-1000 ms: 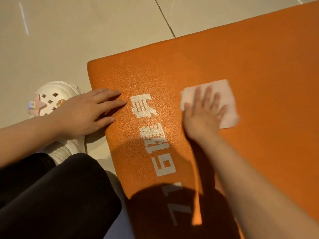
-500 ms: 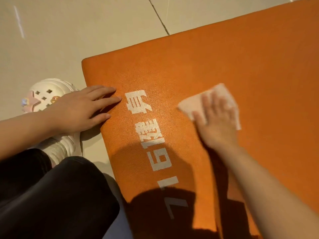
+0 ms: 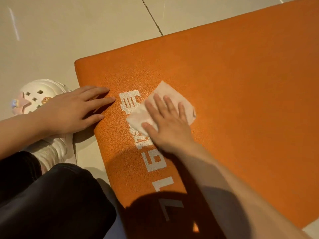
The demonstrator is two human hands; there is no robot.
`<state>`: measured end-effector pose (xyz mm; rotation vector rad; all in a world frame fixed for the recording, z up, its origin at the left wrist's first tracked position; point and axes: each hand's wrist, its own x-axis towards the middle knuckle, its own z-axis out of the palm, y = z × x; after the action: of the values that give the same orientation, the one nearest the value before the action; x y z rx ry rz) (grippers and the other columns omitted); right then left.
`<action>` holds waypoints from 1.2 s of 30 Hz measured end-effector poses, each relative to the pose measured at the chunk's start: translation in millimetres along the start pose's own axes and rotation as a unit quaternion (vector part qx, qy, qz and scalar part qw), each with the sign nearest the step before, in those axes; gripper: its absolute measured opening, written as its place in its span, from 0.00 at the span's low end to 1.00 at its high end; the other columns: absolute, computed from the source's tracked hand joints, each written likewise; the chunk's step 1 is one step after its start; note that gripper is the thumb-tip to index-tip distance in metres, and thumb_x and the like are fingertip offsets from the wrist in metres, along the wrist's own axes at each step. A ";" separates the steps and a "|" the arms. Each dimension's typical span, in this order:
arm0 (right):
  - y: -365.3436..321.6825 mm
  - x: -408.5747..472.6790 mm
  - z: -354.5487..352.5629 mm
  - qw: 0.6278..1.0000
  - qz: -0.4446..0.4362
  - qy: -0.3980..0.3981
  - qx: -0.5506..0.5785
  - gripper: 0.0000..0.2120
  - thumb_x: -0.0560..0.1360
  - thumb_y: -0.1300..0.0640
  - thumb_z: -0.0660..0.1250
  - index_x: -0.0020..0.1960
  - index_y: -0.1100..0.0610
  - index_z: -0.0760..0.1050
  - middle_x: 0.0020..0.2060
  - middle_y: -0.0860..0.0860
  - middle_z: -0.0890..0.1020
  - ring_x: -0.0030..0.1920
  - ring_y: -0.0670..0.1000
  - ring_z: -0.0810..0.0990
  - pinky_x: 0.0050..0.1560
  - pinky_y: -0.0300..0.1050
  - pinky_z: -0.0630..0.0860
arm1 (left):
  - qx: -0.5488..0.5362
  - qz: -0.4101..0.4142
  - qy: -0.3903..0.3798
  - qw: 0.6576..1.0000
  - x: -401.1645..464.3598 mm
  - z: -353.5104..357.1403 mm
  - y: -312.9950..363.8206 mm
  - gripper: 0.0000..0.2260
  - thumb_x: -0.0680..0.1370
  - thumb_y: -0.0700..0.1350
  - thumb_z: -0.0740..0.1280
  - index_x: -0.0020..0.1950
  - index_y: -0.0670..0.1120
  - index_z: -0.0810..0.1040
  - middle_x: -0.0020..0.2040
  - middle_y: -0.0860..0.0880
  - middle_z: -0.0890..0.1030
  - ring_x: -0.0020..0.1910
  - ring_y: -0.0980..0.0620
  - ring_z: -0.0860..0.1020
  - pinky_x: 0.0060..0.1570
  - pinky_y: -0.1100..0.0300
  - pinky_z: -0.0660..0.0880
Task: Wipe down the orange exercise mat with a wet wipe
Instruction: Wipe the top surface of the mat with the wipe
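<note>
Since a second ago, right hand [image 3: 170,121] slid wet wipe [image 3: 165,90] left onto white lettering [image 3: 129,102], fingers spread flat, left hand [image 3: 72,109] unmoved, fingers straight.

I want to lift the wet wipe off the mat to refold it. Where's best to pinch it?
Probably the far corner of the wet wipe, coming from the mat's far side: it lies flat and uncovered beyond the right hand's straight fingers, which press the middle.

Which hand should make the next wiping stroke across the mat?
Right. The right hand lies flat on the wet wipe, pressing it onto the orange mat over the white lettering. The left hand holds no wipe; its fingers rest on the mat's near edge, probably steadying it.
</note>
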<state>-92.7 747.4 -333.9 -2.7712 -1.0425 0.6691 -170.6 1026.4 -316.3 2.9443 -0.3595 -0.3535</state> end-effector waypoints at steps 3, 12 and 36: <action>60.8 27.6 -22.7 0.996 0.082 0.012 -0.021 0.32 0.80 0.34 0.43 0.79 0.42 0.37 0.78 0.46 0.36 0.78 0.53 0.36 0.74 0.57 0.33 | -0.007 -0.001 -0.001 1.000 -1.4 -0.3 1.4 0.31 0.81 0.65 0.46 0.76 0.49 0.68 0.74 0.43 0.69 0.71 0.41 0.68 0.67 0.42 0.67; 167.6 23.7 -54.4 0.929 0.359 0.061 0.066 0.32 0.81 0.38 0.43 0.81 0.49 0.40 0.79 0.51 0.39 0.79 0.57 0.38 0.75 0.64 0.38 | -0.003 0.000 0.018 1.000 -8.0 -4.1 7.7 0.27 0.78 0.56 0.55 0.73 0.45 0.73 0.70 0.42 0.74 0.67 0.40 0.73 0.63 0.44 0.72; -97.1 -102.9 77.3 0.998 -0.032 0.043 0.021 0.28 0.77 0.41 0.53 0.75 0.47 0.66 0.76 0.52 0.65 0.76 0.59 0.60 0.70 0.68 0.53 | 0.151 0.017 -0.050 0.987 -44.7 -7.7 68.0 0.18 0.72 0.42 0.66 0.59 0.37 0.81 0.51 0.37 0.83 0.42 0.39 0.84 0.51 0.43 0.79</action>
<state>-253.7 750.2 -341.7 -2.6914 -1.0826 0.5515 -225.7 973.4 -287.1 3.2177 -0.5193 -0.4821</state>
